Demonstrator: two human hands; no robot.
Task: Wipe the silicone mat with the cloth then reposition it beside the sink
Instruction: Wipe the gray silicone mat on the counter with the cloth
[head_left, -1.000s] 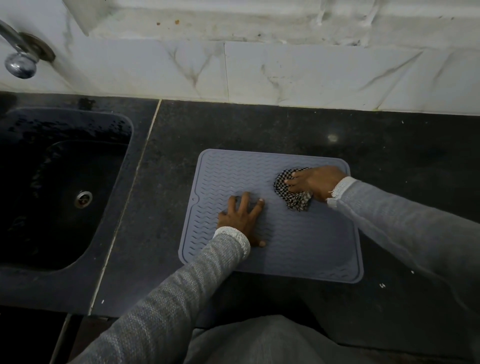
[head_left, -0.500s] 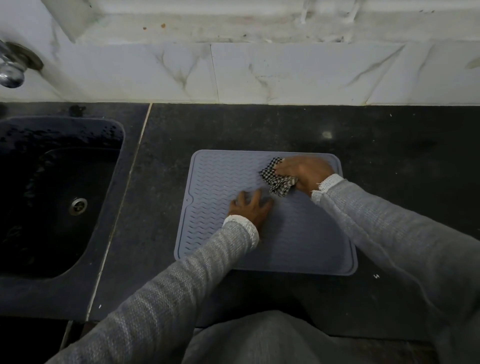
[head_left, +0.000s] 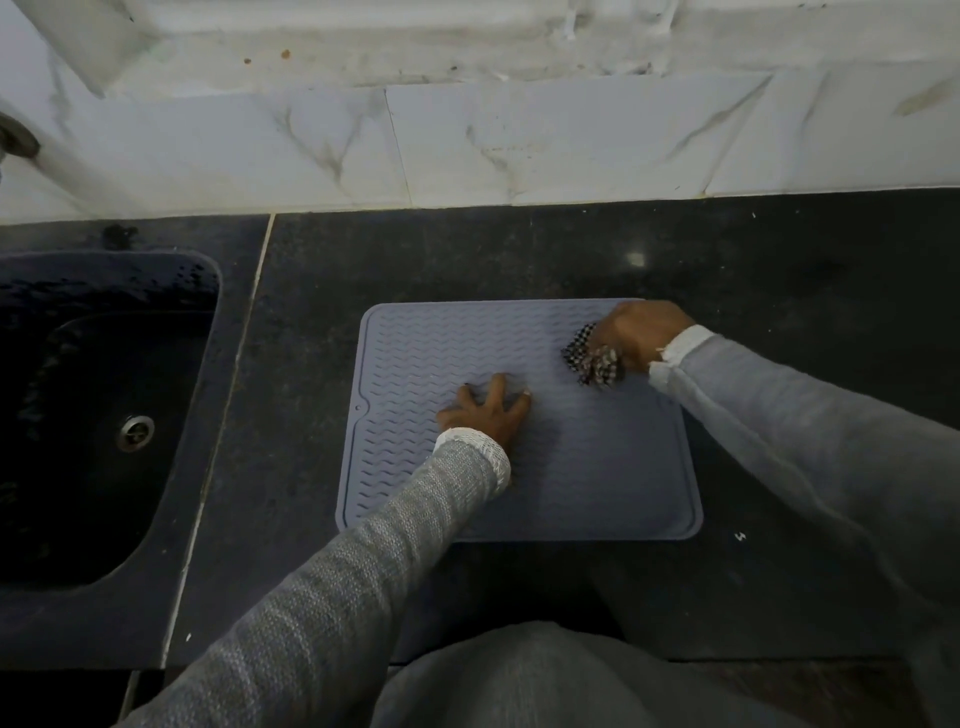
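The mat (head_left: 519, 421), grey and ribbed with wavy lines, lies flat on the dark counter (head_left: 779, 270), near the sink (head_left: 104, 415) but set apart from it by a strip of counter. From the head camera we see its long axis running left to right, parallel to the tiled wall (head_left: 467, 145), with a small notch on its left edge facing the sink. Our left hand (head_left: 485, 410) presses down with fingers spread, gripping nothing. Our right hand (head_left: 641, 332) clutches a bunched checked cloth (head_left: 592, 358) near the far right corner. We judge the mat could slide or buckle if the left hand lifts while the cloth drags.
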